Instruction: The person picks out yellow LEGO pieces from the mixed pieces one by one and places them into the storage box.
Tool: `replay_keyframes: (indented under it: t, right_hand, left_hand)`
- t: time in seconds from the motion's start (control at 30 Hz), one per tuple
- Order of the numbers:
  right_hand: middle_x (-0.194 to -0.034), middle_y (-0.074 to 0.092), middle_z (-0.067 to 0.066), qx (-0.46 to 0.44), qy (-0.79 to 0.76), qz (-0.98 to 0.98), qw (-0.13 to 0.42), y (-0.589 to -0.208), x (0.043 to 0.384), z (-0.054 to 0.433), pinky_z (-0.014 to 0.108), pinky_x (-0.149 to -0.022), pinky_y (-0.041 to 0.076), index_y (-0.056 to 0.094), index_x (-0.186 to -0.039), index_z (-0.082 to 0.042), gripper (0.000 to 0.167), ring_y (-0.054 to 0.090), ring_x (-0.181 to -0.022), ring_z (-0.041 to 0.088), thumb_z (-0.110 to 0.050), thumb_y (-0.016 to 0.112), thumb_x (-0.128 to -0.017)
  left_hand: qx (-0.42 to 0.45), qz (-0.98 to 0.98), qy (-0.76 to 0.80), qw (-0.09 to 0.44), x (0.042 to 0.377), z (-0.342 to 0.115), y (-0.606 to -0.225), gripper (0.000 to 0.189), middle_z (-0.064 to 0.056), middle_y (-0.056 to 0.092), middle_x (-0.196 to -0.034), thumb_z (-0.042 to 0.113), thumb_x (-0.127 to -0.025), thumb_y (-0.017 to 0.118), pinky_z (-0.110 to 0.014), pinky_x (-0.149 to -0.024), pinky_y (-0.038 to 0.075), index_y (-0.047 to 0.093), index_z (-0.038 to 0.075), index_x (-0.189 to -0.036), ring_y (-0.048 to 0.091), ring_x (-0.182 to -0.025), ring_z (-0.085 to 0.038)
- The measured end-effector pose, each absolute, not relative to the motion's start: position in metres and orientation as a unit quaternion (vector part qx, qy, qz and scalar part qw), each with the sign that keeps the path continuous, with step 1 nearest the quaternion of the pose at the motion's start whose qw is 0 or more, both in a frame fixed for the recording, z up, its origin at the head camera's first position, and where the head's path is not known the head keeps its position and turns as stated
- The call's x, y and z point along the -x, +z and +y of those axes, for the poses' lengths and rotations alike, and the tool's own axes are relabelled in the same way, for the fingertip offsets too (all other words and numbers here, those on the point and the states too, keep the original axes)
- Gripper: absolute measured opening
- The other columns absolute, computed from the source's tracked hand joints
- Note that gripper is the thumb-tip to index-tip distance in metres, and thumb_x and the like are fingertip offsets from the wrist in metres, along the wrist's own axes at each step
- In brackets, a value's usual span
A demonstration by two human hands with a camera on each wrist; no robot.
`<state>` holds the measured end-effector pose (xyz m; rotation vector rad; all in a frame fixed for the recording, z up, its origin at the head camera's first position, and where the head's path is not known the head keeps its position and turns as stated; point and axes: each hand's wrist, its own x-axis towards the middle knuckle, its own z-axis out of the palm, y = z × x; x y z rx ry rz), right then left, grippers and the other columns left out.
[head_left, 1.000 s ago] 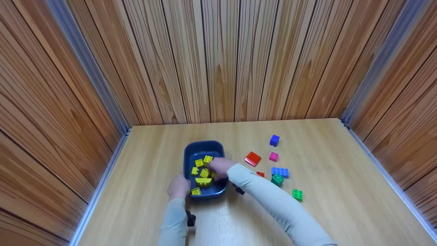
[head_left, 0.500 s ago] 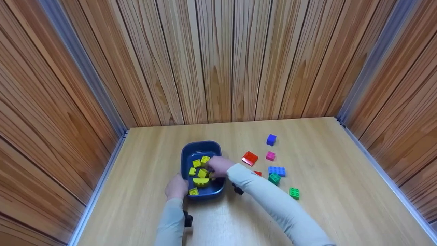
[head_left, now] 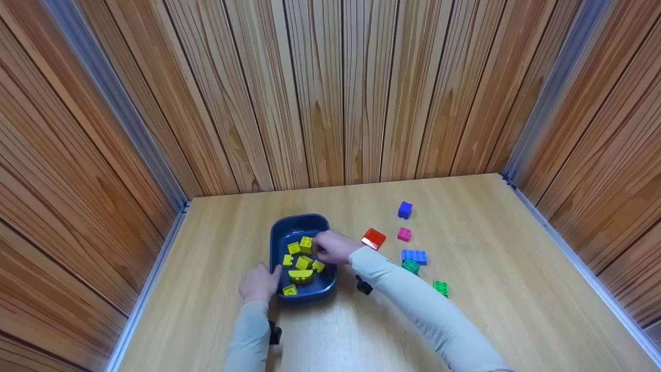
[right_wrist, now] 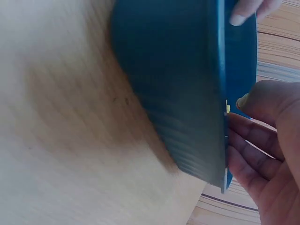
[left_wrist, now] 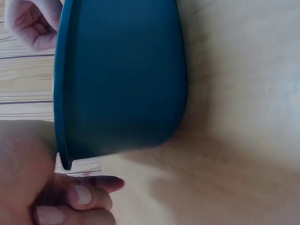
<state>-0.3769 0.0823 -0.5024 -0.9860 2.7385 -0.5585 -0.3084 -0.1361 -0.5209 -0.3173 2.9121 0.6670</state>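
A dark blue plastic tray (head_left: 293,229) holds several yellow toy building bricks, among them a rounded one (head_left: 300,277) and a small one (head_left: 318,266). My left hand (head_left: 260,283) is at the tray's left side, its thumb over the rim; the left wrist view shows its fingers (left_wrist: 86,197) loosely curled outside the wall. At the right rim is my right hand (head_left: 335,248), close to a yellow brick (head_left: 305,245). In the right wrist view its thumb (right_wrist: 262,101) stands apart from bent fingers (right_wrist: 253,154), with no brick between them.
Right of the tray lie a red flat piece (head_left: 373,238), a dark blue brick (head_left: 405,209), a pink brick (head_left: 404,234) and a light blue brick (head_left: 414,257). Two green bricks, one darker (head_left: 411,266) and one brighter (head_left: 440,288), sit nearer. Wooden panels (head_left: 330,103) enclose the table.
My right hand has drawn back toward the tray's right rim, uncovering a small yellow brick. My left hand has slid slightly outward, thumb still at the rim. The head view has turned slightly.
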Motion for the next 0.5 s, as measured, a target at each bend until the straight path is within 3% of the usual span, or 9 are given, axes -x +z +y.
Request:
replay_keyframes:
  t: [0.13, 0.23, 0.37, 0.5]
  right_hand:
    - [-0.093, 0.060, -0.005, 0.306, -0.217, 0.923, 0.091, -0.498, 0.370, 0.092, 0.022, -0.073, 0.051, 0.069, -0.105, -0.011, 0.016, 0.056, -0.080, 0.013, -0.013, 0.064, -0.090]
    - [-0.096, 0.060, -0.005, 0.288, -0.234, 0.925, 0.080, -0.492, 0.368, 0.099, 0.022, -0.075, 0.051, 0.068, -0.106, -0.016, 0.015, 0.056, -0.081, 0.012, -0.017, 0.064, -0.092]
    - [-0.094, 0.063, -0.004, 0.284, -0.248, 0.925, 0.045, -0.485, 0.370, 0.112, 0.024, -0.075, 0.051, 0.066, -0.100, -0.020, 0.010, 0.057, -0.080, 0.011, -0.017, 0.063, -0.092]
    - [-0.090, 0.064, -0.004, 0.292, -0.242, 0.925, 0.014, -0.482, 0.374, 0.128, 0.026, -0.075, 0.051, 0.066, -0.098, -0.017, 0.009, 0.058, -0.080, 0.011, -0.014, 0.063, -0.091]
  left_hand:
    - [0.088, 0.972, 0.219, 0.017, 0.312, -0.130, -0.512, 0.035, -0.012, 0.062, -0.081, 0.031, -0.098, 0.050, -0.040, -0.060, 0.049, 0.062, -0.002, -0.106, 0.059, -0.069, -0.025]
    - [0.061, 0.971, 0.232, -0.028, 0.317, -0.119, -0.499, 0.029, -0.015, 0.067, -0.092, 0.022, -0.098, 0.052, -0.043, -0.063, 0.052, 0.062, -0.001, -0.112, 0.064, -0.075, -0.027]
    - [0.010, 0.968, 0.240, -0.078, 0.326, -0.100, -0.481, 0.034, -0.019, 0.067, -0.108, 0.022, -0.098, 0.053, -0.045, -0.072, 0.054, 0.059, -0.001, -0.123, 0.067, -0.084, -0.030]
    - [-0.023, 0.963, 0.246, -0.106, 0.334, -0.085, -0.469, 0.030, -0.016, 0.069, -0.096, 0.022, -0.098, 0.052, -0.041, -0.066, 0.055, 0.061, 0.001, -0.117, 0.065, -0.071, -0.024]
